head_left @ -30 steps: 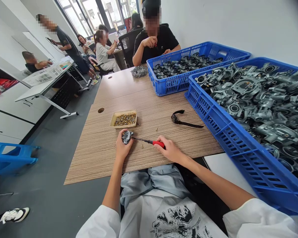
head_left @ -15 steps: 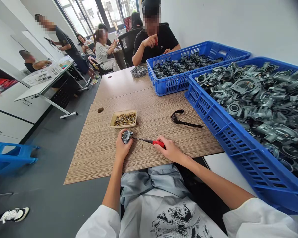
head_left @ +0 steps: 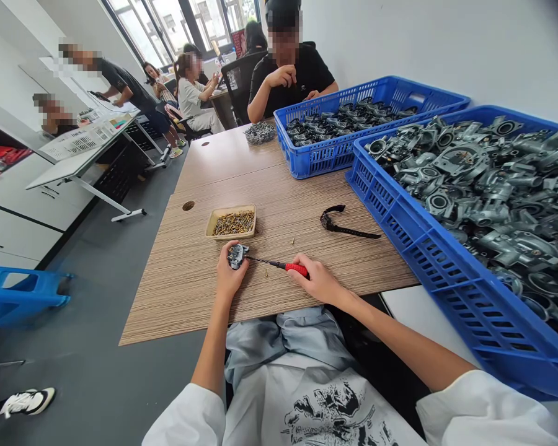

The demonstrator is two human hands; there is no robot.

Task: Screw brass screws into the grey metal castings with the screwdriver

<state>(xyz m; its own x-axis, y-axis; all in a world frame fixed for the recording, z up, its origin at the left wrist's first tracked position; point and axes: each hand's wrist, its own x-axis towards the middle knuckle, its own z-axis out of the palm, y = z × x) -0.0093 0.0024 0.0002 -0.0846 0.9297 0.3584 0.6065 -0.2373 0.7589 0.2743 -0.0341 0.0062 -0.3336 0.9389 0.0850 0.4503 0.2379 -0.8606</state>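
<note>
My left hand (head_left: 230, 272) is closed around a small grey metal carburetor body (head_left: 237, 255), held just above the table near its front edge. In my right hand (head_left: 315, 280) is a screwdriver (head_left: 296, 269) with a red handle and a dark shaft. Its shaft points left, and the tip reaches the carburetor's right side; the exact contact is too small to tell. Beyond my left hand stands a cream tray (head_left: 232, 236) of small brass parts. One loose brass piece (head_left: 266, 273) lies below the shaft, and another brass piece (head_left: 292, 241) lies farther back.
A black wristwatch (head_left: 337, 224) rests right of the tray. Two blue crates, a near crate (head_left: 428, 272) and a far crate (head_left: 316, 162), hold many metal castings along the right. Across the table (head_left: 167, 291) sits a co-worker (head_left: 297, 77). A blue stool (head_left: 23, 291) stands left.
My hands, the carburetor and the screwdriver stay almost still. Across the table, the co-worker's raised hand has shifted slightly. A standing person at the far left leans further over a table.
</note>
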